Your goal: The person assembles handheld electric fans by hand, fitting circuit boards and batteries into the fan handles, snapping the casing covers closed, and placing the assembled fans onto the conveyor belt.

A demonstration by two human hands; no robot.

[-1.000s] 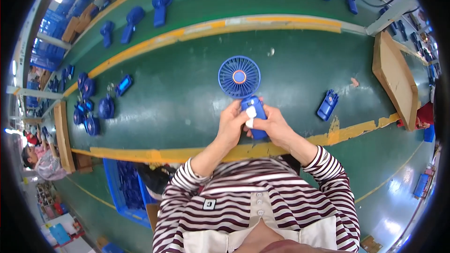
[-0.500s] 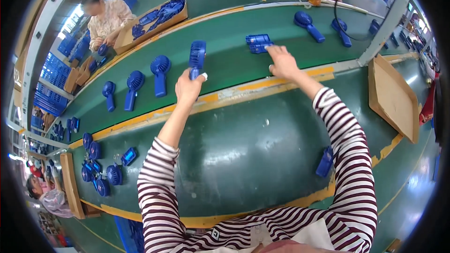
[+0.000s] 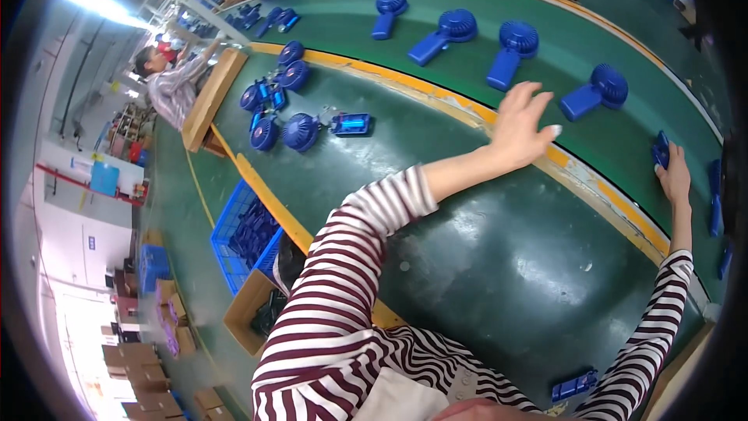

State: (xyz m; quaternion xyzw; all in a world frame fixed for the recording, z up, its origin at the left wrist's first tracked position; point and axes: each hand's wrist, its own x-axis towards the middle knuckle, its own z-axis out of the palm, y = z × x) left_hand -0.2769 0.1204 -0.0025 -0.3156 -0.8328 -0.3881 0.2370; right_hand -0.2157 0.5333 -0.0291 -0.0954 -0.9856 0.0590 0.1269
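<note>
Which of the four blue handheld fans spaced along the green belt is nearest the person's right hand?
The rightmost blue plastic handheld fan with a round head; the other three lie farther left on the green belt, farther from the right hand.

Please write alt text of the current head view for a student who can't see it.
A person's right hand holds a blue part at a green belt; the left hand, open and empty, hovers by the belt's near edge. Blue handheld fans lie along the belt.
</note>
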